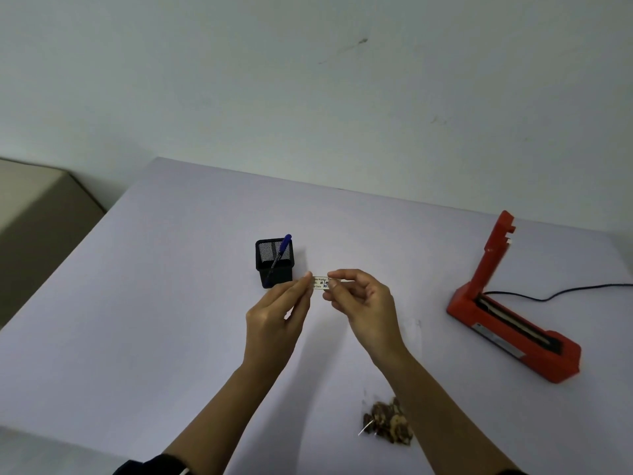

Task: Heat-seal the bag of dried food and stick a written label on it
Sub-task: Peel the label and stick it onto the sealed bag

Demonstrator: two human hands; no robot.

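A small white label with printed lines and blue handwriting is held up over the table. My left hand pinches its left end and my right hand pinches its right end. The clear bag of brown dried food lies flat on the table near me, partly hidden under my right forearm. The red heat sealer stands at the right with its arm raised upright.
A black mesh pen holder with a blue pen stands just behind my left hand. The sealer's black cord runs off to the right. The white table meets the wall at the back; a beige box is at the left.
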